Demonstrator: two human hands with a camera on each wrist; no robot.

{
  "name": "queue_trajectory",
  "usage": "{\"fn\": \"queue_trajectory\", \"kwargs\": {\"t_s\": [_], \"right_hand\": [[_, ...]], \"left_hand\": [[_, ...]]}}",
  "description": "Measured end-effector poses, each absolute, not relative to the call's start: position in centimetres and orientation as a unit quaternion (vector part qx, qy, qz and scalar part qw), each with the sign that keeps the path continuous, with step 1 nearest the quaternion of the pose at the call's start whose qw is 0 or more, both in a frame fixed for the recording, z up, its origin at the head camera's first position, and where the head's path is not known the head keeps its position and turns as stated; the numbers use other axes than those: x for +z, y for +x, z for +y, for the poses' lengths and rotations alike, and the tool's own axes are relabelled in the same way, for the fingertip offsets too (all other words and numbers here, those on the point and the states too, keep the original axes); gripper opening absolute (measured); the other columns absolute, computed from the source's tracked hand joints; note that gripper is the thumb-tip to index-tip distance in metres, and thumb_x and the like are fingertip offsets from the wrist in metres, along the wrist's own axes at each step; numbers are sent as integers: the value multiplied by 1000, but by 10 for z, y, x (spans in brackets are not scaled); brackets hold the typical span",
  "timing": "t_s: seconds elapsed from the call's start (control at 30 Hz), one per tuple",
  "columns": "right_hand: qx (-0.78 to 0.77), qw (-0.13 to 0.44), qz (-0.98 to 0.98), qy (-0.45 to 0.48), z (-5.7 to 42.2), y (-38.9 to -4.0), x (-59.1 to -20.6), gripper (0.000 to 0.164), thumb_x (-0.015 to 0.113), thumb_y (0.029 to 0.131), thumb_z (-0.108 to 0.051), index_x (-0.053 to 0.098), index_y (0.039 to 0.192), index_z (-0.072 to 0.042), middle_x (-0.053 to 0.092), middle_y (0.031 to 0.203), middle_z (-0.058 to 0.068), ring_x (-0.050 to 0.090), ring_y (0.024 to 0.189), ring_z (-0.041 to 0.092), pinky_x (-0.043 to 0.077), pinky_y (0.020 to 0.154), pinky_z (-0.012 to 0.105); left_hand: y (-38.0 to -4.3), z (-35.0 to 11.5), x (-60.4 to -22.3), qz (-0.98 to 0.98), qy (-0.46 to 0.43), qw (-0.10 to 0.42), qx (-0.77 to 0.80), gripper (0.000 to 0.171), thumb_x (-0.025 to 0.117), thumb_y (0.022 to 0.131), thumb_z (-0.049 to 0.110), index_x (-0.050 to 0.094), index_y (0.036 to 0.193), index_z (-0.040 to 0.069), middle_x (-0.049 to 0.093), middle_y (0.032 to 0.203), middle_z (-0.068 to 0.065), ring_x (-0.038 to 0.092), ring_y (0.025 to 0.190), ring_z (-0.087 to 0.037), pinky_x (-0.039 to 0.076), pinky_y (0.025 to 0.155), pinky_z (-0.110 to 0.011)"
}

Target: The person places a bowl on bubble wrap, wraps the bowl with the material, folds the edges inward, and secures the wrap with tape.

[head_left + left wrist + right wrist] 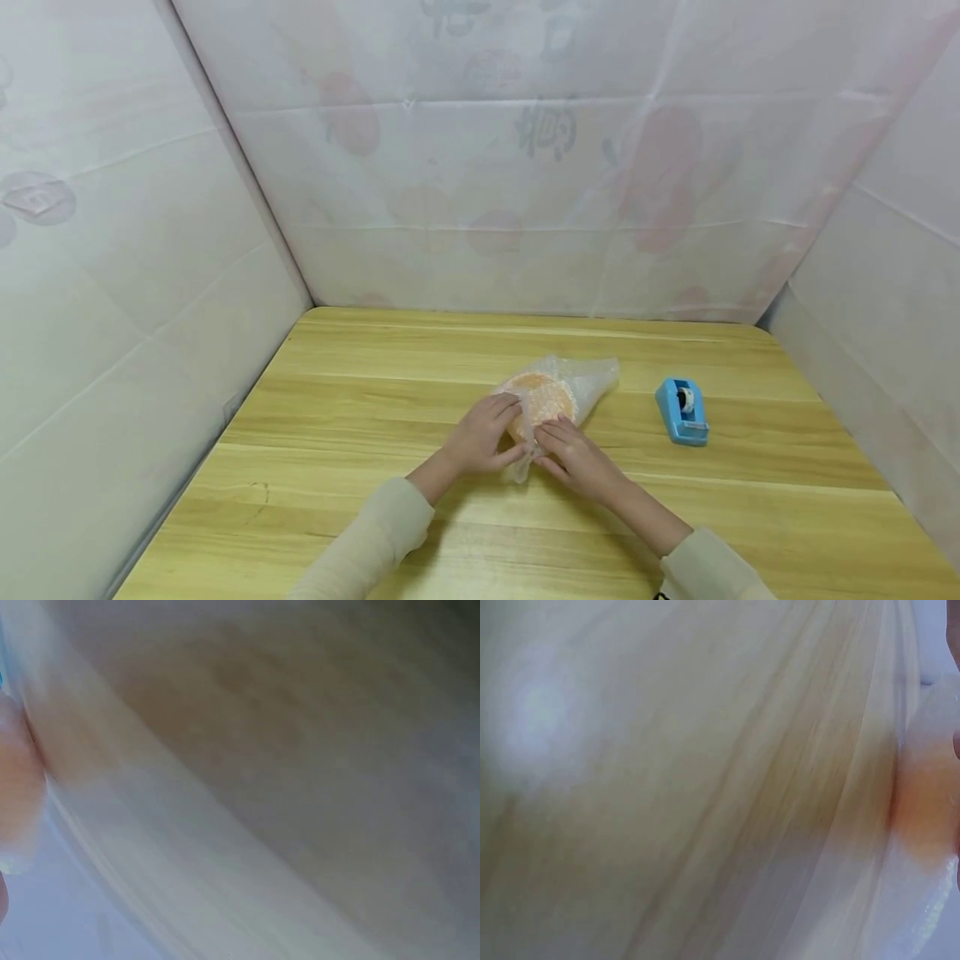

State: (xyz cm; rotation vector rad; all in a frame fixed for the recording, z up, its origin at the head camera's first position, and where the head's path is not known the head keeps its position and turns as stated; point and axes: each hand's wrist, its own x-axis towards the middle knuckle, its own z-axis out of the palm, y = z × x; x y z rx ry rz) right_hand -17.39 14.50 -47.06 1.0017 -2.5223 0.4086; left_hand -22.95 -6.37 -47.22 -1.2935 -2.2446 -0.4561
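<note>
Hands (477, 435) (579, 461) loosely spread on wrapped round orange object (551, 402)

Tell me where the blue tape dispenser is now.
In the head view, the blue tape dispenser sits right of centre on the yellowish wooden table, to the right of the bare right hand and the round orange object in clear wrap.
</note>
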Motion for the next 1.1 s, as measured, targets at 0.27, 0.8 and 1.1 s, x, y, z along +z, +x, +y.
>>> {"fn": "queue_trajectory", "kwargs": {"t_s": [0.27,0.8,1.1], "right_hand": [[118,259,-897,338,143,-172,-477,38,77,72,-19,67,104,-1,61,110,15,55,104,30,43,92,53],[201,222,-904,304,142,-165,-472,49,78,71,-11,62,112,10,57,116,19,56,108,34,44,96,48],[198,224,-905,302,144,-165,-474,50,79,68,-8,61,110,12,57,118,22,56,110,36,46,93,45]], "left_hand": [[-228,-59,-476,-857,-449,239,-82,53,44,92,50,54,123,7,56,128,-10,52,120,-23,38,106,-34],[-223,-47,-465,-882,-418,195,97,58,30,94,56,58,123,14,57,130,-2,48,125,-17,32,110,-31],[-220,-42,-458,-877,-459,111,90,54,27,99,45,46,136,10,43,143,-5,33,137,-20,23,115,-33]]}}
